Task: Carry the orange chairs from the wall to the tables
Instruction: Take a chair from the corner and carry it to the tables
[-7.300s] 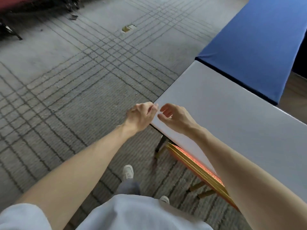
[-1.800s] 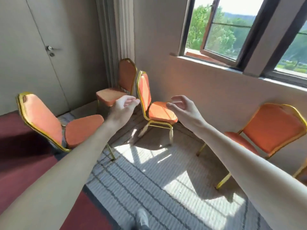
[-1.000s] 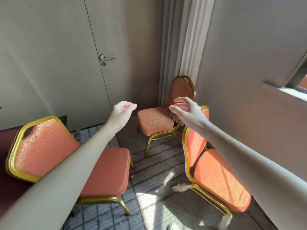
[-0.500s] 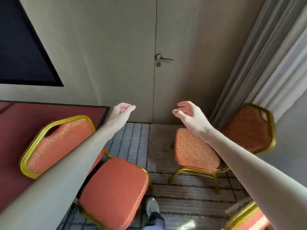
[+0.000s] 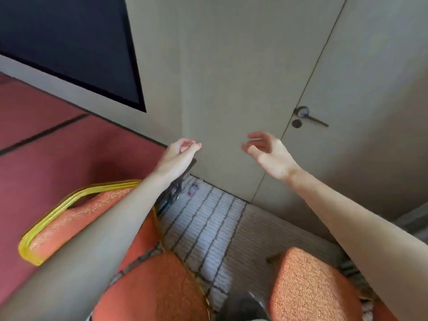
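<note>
Two orange chairs (image 5: 150, 290), striped carpet (image 5: 208, 228), beige door (image 5: 361, 100), L hand (image 5: 178, 155) & R hand (image 5: 269, 156) empty, loosely curled

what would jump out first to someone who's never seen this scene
Two bare arms stretch into mid-frame, left hand and right hand both empty, in the air before a beige door with a dark lever handle. Beneath them sit the bright spots: a gold-framed orange chair at lower left under the left arm, and a second orange chair at lower right. A dark panel fills the upper left wall.
</note>
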Tool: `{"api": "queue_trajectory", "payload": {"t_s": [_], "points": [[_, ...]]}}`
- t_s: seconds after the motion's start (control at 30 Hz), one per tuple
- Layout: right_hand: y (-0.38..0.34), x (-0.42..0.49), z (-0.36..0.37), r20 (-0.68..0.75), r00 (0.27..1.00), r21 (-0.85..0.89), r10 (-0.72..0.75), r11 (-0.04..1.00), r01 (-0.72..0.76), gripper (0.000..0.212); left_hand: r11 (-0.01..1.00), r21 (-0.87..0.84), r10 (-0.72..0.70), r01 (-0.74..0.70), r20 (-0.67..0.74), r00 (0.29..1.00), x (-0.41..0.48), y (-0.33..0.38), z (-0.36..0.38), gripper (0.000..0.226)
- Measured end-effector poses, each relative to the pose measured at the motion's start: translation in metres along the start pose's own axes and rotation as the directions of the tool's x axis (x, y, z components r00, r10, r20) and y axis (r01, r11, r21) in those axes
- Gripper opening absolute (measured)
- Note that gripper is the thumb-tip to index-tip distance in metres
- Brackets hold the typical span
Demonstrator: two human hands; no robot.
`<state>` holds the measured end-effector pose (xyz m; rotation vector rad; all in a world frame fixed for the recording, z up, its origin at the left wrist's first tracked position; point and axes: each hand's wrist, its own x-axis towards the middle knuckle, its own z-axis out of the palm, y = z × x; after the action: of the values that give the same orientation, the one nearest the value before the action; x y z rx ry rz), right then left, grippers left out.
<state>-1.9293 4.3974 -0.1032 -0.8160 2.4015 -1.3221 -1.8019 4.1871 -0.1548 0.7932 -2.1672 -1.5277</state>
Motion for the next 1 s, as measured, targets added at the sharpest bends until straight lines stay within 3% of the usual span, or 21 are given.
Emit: {"api": "queue_trajectory", "payload": {"t_s": [0.17, 0.3, 0.43, 0.53, 0.63, 0.7, 0.73, 0.83, 1.0], "points": [[-0.011, 0.111, 0.070, 0.221, 0.971, 0.041, -0.092, 0.996, 0.085, 0.035, 0.988, -0.011, -0.154, 0.156, -0.228, 0.961, 0.035, -0.046, -0.057, 0.038], [-0.015, 0.196, 0.141, 0.433, 0.878, 0.103, -0.201, 0.979, 0.173, 0.040, 0.951, -0.065, -0.302, 0.303, -0.411, 0.860, 0.054, -0.077, -0.085, 0.056], [-0.009, 0.266, 0.194, 0.627, 0.719, 0.145, -0.301, 0.951, 0.272, 0.044, 0.891, -0.159, -0.429, 0.425, -0.602, 0.674, 0.079, -0.099, -0.094, 0.053], [-0.008, 0.327, 0.215, 0.749, 0.578, 0.146, -0.324, 0.932, 0.333, 0.042, 0.836, -0.270, -0.510, 0.478, -0.705, 0.493, 0.113, -0.100, -0.091, 0.053], [-0.011, 0.367, 0.227, 0.803, 0.501, 0.132, -0.323, 0.916, 0.379, 0.042, 0.793, -0.338, -0.537, 0.507, -0.780, 0.322, 0.135, -0.104, -0.090, 0.056], [-0.015, 0.384, 0.237, 0.824, 0.460, 0.134, -0.330, 0.903, 0.407, 0.042, 0.758, -0.378, -0.548, 0.532, -0.811, 0.206, 0.140, -0.108, -0.089, 0.044], [-0.020, 0.392, 0.247, 0.843, 0.415, 0.151, -0.343, 0.890, 0.430, 0.042, 0.730, -0.421, -0.563, 0.539, -0.817, 0.124, 0.140, -0.109, -0.088, 0.035], [-0.034, 0.396, 0.266, 0.870, 0.333, 0.193, -0.363, 0.873, 0.448, 0.041, 0.650, -0.526, -0.616, 0.549, -0.787, -0.026, 0.128, -0.120, -0.087, 0.028], [-0.051, 0.384, 0.310, 0.910, 0.146, 0.255, -0.387, 0.803, 0.539, 0.046, 0.530, -0.744, -0.745, 0.406, -0.638, -0.197, 0.103, -0.133, -0.081, 0.028]]}}
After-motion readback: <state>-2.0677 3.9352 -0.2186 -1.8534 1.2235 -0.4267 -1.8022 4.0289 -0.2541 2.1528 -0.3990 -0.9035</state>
